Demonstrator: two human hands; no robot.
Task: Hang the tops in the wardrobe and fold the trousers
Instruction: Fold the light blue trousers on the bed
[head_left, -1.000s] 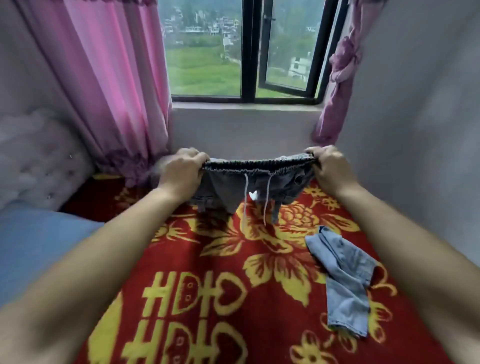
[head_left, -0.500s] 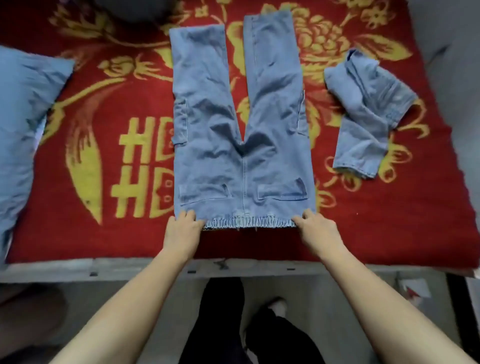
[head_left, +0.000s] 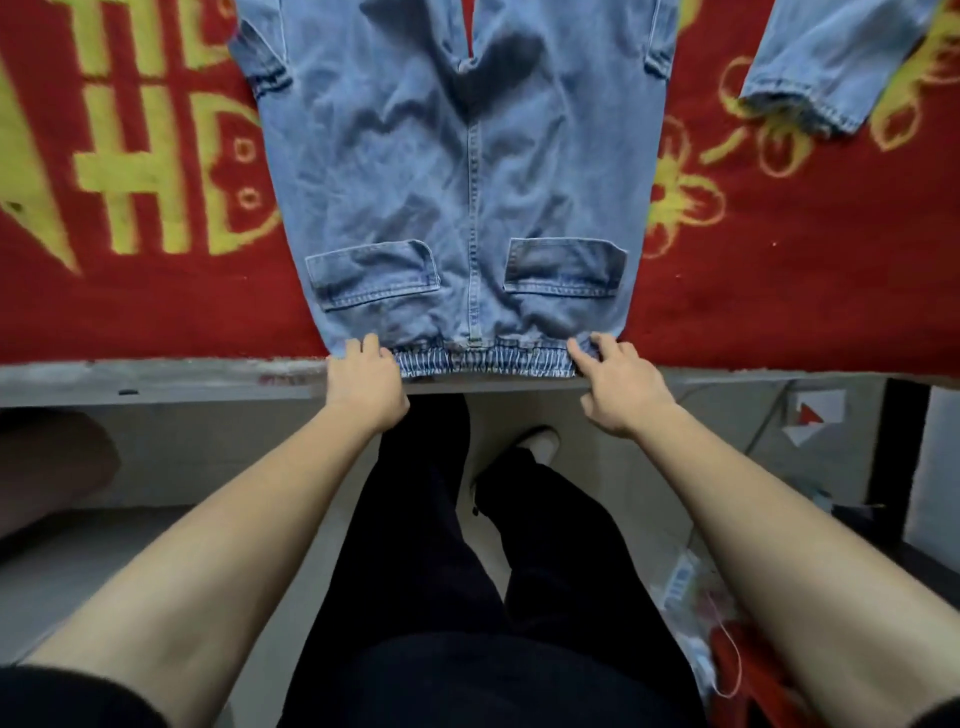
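Observation:
Light blue jeans (head_left: 467, 171) lie flat, back pockets up, on the red and yellow blanket (head_left: 156, 291). Their elastic waistband (head_left: 483, 361) sits at the bed's near edge, and the legs run out of the top of the view. My left hand (head_left: 366, 382) grips the waistband's left corner with curled fingers. My right hand (head_left: 621, 387) rests its fingertips on the right corner, with the thumb held apart below the edge. A second blue denim garment (head_left: 826, 62) lies crumpled on the blanket at the upper right.
The grey bed frame edge (head_left: 156, 382) runs across the view below the blanket. My legs in black trousers (head_left: 452, 545) stand on a pale floor. Papers and red clutter (head_left: 727, 639) lie on the floor at the lower right.
A second ago I held the jeans up by the waistband before the window. They now lie spread on the blanket, and the waistband has come to the bed's edge with my hands at its corners.

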